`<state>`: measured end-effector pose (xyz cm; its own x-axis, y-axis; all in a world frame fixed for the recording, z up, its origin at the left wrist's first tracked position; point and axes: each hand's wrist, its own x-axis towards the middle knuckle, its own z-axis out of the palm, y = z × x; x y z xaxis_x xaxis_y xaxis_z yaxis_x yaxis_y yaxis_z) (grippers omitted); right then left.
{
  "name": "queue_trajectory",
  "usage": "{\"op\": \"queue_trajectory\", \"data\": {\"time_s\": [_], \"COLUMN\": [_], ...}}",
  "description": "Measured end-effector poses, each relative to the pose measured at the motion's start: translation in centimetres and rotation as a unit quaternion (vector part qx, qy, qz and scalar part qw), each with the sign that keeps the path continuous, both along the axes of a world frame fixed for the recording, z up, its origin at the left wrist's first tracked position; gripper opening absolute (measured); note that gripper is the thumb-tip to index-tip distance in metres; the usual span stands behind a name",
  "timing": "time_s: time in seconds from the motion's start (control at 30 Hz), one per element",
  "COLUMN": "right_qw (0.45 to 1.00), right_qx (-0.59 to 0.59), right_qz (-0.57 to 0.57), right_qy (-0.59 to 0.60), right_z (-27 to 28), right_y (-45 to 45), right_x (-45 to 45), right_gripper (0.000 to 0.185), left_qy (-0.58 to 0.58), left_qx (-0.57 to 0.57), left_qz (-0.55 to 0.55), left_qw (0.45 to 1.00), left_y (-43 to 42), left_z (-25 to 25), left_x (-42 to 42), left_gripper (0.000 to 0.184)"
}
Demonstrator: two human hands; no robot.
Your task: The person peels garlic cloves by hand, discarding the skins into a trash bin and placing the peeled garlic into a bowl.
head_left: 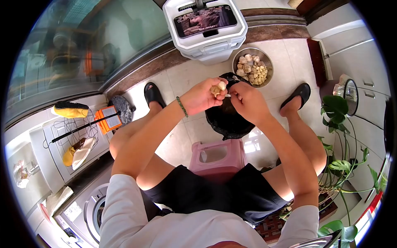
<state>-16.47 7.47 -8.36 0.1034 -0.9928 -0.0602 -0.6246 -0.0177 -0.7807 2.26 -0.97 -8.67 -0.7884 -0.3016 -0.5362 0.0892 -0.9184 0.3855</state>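
Observation:
Over a bin lined with a black bag (227,120), my left hand (204,96) is closed round some garlic (218,88), with a pale clove showing at its fingertips. My right hand (249,102) is beside it, fingers pinched together on a small whitish piece that I cannot make out clearly. Just beyond the bin, a round metal bowl (271,71) holds whole garlic bulbs (247,62) on its left and peeled cloves (259,75) on its right.
A pink stool (215,159) is between my legs. Ahead stands a white box (206,44) with a phone (205,20) on top. A wire rack (84,132) is at left, a leafy plant (341,165) at right. Black slippers (154,94) are on my feet.

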Motion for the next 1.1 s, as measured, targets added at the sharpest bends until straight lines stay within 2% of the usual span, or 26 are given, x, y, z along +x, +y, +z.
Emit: {"op": "queue_trajectory", "data": {"time_s": [0.07,0.1,0.17,0.47,0.57,0.83,0.97,1.1], "right_qw": [0.995,0.995,0.989,0.986,0.982,0.984,0.984,0.985], "right_qx": [-0.047,-0.046,-0.122,-0.143,-0.142,-0.113,-0.097,-0.105], "right_qz": [-0.043,-0.043,-0.039,-0.025,-0.042,-0.064,-0.081,-0.080], "right_qy": [-0.079,-0.079,-0.076,-0.077,-0.116,-0.118,-0.126,-0.112], "right_z": [1.1,1.4,1.6,2.4,2.5,1.8,1.6,1.3], "right_y": [-0.3,-0.4,-0.5,-0.5,-0.5,-0.6,-0.5,-0.5], "right_x": [0.1,0.1,0.0,0.1,0.4,0.5,0.6,0.6], "right_gripper": [0.009,0.009,0.009,0.008,0.009,0.009,0.010,0.010], "left_qy": [0.001,0.011,0.020,0.059,0.035,-0.010,-0.003,-0.017], "left_qx": [0.016,0.033,0.050,0.076,0.053,-0.060,-0.079,-0.155], "left_qz": [0.009,0.013,0.017,0.020,0.012,0.013,0.014,0.012], "left_qw": [1.000,0.999,0.998,0.995,0.998,0.998,0.997,0.988], "left_y": [0.0,0.0,0.0,0.0,0.3,1.0,1.3,1.7], "left_z": [0.0,0.0,0.2,-0.3,0.0,0.5,0.3,-0.6], "left_x": [0.0,0.0,0.1,0.0,-0.3,-0.9,-0.8,-0.7], "left_gripper": [0.018,0.020,0.021,0.020,0.018,0.016,0.017,0.019]}}
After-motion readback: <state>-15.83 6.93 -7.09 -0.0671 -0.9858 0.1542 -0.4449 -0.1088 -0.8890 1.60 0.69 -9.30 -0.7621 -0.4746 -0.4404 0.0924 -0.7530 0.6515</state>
